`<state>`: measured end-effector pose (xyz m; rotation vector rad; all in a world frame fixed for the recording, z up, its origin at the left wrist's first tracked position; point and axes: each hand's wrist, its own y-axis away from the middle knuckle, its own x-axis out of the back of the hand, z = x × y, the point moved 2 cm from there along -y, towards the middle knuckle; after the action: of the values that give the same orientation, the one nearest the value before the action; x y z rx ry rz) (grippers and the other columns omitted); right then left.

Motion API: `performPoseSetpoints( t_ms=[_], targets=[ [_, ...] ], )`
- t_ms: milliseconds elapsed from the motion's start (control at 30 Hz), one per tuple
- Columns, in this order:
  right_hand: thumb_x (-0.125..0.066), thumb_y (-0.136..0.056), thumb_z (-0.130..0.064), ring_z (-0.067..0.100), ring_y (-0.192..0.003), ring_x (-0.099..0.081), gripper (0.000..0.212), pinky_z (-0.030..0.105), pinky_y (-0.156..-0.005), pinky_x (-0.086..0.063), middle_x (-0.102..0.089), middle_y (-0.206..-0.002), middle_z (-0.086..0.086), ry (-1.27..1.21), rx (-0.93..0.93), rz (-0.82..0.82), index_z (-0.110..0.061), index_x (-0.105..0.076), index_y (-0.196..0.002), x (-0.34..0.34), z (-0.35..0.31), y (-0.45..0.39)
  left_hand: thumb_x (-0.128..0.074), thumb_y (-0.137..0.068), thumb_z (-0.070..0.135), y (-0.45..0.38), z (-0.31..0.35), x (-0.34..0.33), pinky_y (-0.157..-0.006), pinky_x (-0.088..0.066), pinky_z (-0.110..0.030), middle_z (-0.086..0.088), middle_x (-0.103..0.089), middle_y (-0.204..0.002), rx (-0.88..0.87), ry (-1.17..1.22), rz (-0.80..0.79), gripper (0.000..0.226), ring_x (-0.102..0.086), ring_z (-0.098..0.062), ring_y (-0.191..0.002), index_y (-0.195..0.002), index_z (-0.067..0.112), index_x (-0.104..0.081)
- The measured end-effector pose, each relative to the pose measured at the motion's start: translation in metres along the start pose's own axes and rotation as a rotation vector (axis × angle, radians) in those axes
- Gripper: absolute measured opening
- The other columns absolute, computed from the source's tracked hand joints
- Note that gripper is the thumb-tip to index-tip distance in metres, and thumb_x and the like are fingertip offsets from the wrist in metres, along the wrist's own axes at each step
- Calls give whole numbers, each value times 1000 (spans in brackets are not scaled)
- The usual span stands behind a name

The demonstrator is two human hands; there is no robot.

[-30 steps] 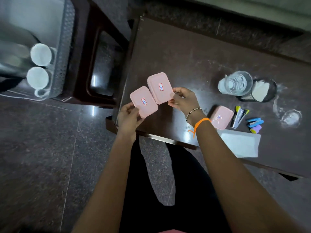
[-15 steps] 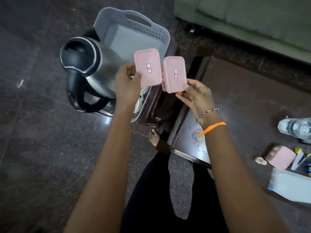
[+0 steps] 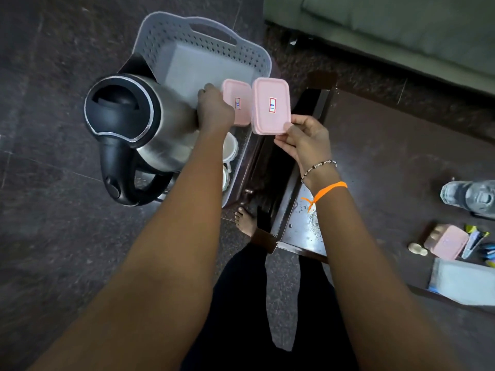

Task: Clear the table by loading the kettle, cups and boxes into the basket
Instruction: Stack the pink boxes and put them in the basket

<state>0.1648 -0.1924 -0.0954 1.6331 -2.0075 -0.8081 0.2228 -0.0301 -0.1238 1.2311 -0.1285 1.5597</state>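
Note:
My left hand [image 3: 214, 111] grips a pink box [image 3: 237, 103] inside the grey perforated basket [image 3: 203, 30], low over its floor. My right hand [image 3: 305, 137] pinches a second pink box [image 3: 270, 105] by its near edge, above the basket's right rim. A steel kettle with a black lid [image 3: 126, 116] stands in the basket's left part. Two white cups [image 3: 229, 151] lie in the basket under my left forearm, mostly hidden. A third pink box [image 3: 448, 242] rests on the dark table [image 3: 388, 162] at the right.
The basket sits on a dark wooden stool left of the table. A clear glass jug [image 3: 471, 196], a white paper [image 3: 463, 282], small coloured items [image 3: 479, 242] and a small round object [image 3: 417, 249] lie on the table's right part. A green sofa [image 3: 401, 25] is behind. My bare foot [image 3: 245, 220] is on the floor.
Both hands lifted the two pink boxes from the table and carried them left to the basket. The left box has sunk lower into the basket since half a second ago.

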Motion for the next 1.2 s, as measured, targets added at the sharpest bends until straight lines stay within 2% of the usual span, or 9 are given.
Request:
performPoseSetpoints(
  t_ms=[167,333,400,500,667,800,900,1067,1200],
  targets=[
    [-47,-91,3,15,-64,-58,23,26,-73,-56,-56,-74,8,26,7,-21,-15,-53,-78,-12,-2,-7,-39,-86,0,0,-3,0,-92,-50,-41,-26,-62,-117,141,265,-140,33,-59,-36,-112,-109,-8,-61],
    [-49,-89,4,10,-54,-61,27,23,-61,-57,-57,-68,7,107,22,-17,-17,-52,-73,-38,0,-17,-28,-100,33,11,-2,4,-95,-48,-40,-21,-66,-115,254,570,-84,49,-62,-33,-107,-96,1,-65],
    [-51,-86,3,21,-63,-65,27,32,-66,-58,-63,-76,14,182,30,34,-19,-52,-71,-48,5,-22,-25,-100,38,15,-2,3,-93,-48,-38,-17,-67,-110,248,633,-81,50,-63,-30,-102,-86,9,-63],
    [-51,-81,2,33,-88,-70,19,45,-87,-56,-71,-94,21,344,22,92,-14,-62,-80,-57,11,-29,-28,-101,31,16,-5,-1,-90,-47,-33,-20,-64,-118,213,600,-61,45,-60,-31,-108,-110,3,-61],
    [-42,-80,2,32,-100,-67,35,44,-97,-51,-72,-102,21,404,4,66,-2,-68,-102,-55,13,-27,-31,-96,7,19,-7,2,-66,-41,-23,-11,-60,-96,28,518,-70,34,-50,-17,-86,-108,-3,-62],
    [-39,-85,4,30,-99,-68,34,42,-98,-51,-71,-103,21,367,28,32,0,-67,-104,-39,15,-14,-36,-93,4,47,-1,9,-100,-34,-28,-21,-54,-132,-45,361,82,36,-51,-26,-121,-124,-2,-53],
    [-38,-90,6,29,-93,-68,31,34,-85,-55,-68,-105,25,262,-5,-2,5,-63,-108,-19,22,-3,-43,-92,9,86,6,7,-101,-32,-20,-9,-53,-130,-155,332,175,35,-49,-17,-119,-124,10,-55],
    [-37,-92,6,17,-73,-64,28,21,-71,-51,-63,-91,16,150,-64,-14,4,-62,-105,39,43,18,-49,-89,5,151,16,-32,-96,-46,-29,-9,-68,-107,-171,441,-51,22,-61,-20,-103,-101,9,-67],
    [-42,-91,5,24,-83,-66,26,38,-89,-54,-68,-101,23,164,-92,50,0,-66,-101,113,61,34,-50,-89,6,198,28,-90,-96,-48,-39,-13,-69,-103,-164,337,-267,20,-63,-24,-100,-97,5,-68]
  ],
)
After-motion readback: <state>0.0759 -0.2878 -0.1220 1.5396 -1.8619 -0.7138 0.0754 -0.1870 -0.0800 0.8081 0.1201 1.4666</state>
